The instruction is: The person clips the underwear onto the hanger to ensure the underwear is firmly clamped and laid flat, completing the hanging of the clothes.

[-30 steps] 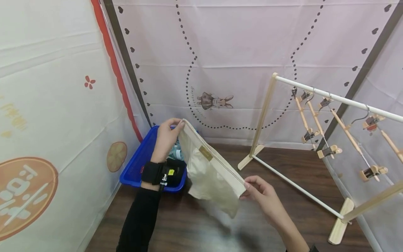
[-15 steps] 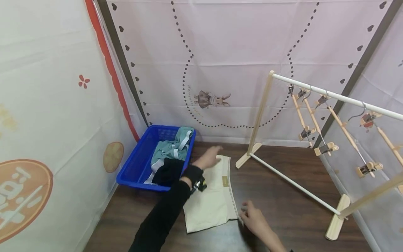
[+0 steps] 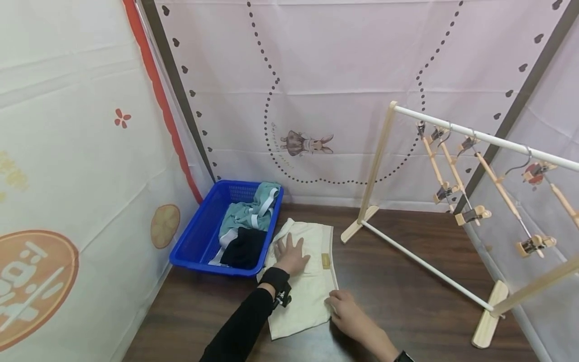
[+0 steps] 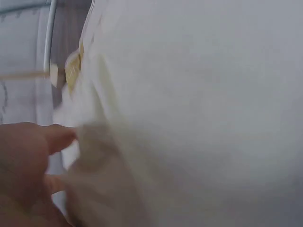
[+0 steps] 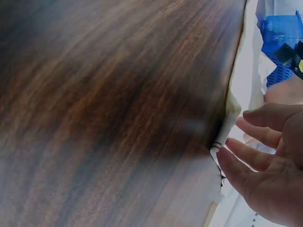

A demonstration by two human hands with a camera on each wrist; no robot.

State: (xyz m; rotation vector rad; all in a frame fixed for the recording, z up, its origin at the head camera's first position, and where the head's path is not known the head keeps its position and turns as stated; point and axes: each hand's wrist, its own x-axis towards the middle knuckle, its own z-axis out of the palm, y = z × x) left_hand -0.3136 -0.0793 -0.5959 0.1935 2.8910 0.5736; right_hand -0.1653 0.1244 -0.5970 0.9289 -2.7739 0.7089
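A cream cloth piece [image 3: 300,296] with a stitched edge and a small tan label lies on the dark wood-look surface. My left hand [image 3: 291,257] rests on its upper part with fingers spread; in the left wrist view the pale cloth [image 4: 199,94] fills most of the picture, creased beside the fingers. At the lower right corner, my right hand [image 3: 346,311] touches the stitched edge. From the right wrist, the fingers of that hand [image 5: 270,161] are loosely extended along the cloth's border, with the thumb apart from them.
Left of the cloth stands a blue plastic basket [image 3: 199,241] holding teal, white and black clothes. To the right is a wooden drying rack [image 3: 377,161] with several clip hangers [image 3: 497,188] on its white bar. Printed fabric walls surround the surface.
The cloth, held up by both hands beside the basket a second ago, now lies spread out. My left hand has come down onto it, and my right hand has moved in to its edge.
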